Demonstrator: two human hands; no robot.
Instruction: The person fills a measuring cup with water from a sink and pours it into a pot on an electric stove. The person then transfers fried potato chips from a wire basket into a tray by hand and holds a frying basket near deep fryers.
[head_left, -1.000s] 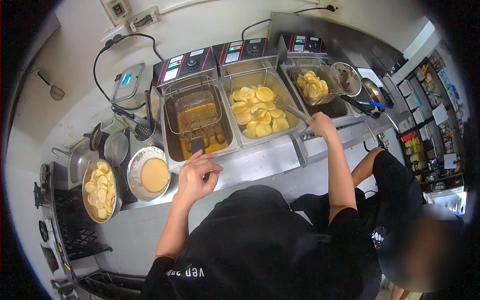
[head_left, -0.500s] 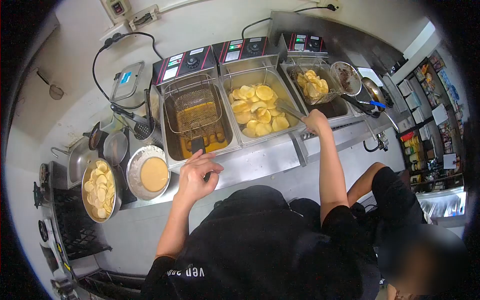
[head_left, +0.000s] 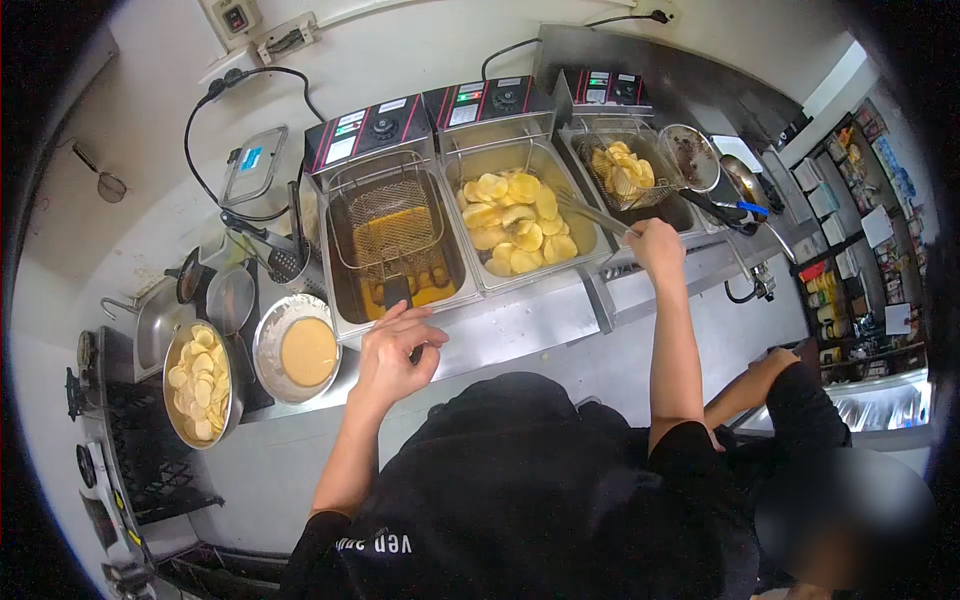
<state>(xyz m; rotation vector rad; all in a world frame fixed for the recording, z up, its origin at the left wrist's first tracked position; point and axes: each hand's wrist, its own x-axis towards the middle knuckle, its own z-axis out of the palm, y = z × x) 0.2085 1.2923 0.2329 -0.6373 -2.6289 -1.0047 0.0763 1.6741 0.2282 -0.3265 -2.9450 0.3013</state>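
My right hand point(head_left: 657, 250) is closed round the handle of a long metal utensil point(head_left: 600, 214). The utensil's far end, which looks slotted, reaches into the middle fryer vat, at the right side of the yellow round slices point(head_left: 520, 222) in its oil. At the left vat, the fingers of my left hand point(head_left: 398, 350) curl over the black handle of a wire fryer basket point(head_left: 388, 235). That basket holds no slices and hangs over amber oil, where heating coils show.
Right of the middle vat, another wire basket point(head_left: 622, 170) holds fried slices beside a round strainer point(head_left: 690, 158). At left are a bowl of pale slices point(head_left: 200, 385) and a bowl of batter point(head_left: 308, 350). Another person's arm point(head_left: 752, 388) is close on my right.
My right hand has moved a little right and toward the back with the utensil. Some slices in the middle vat have shifted. My left hand stays at the basket handle.
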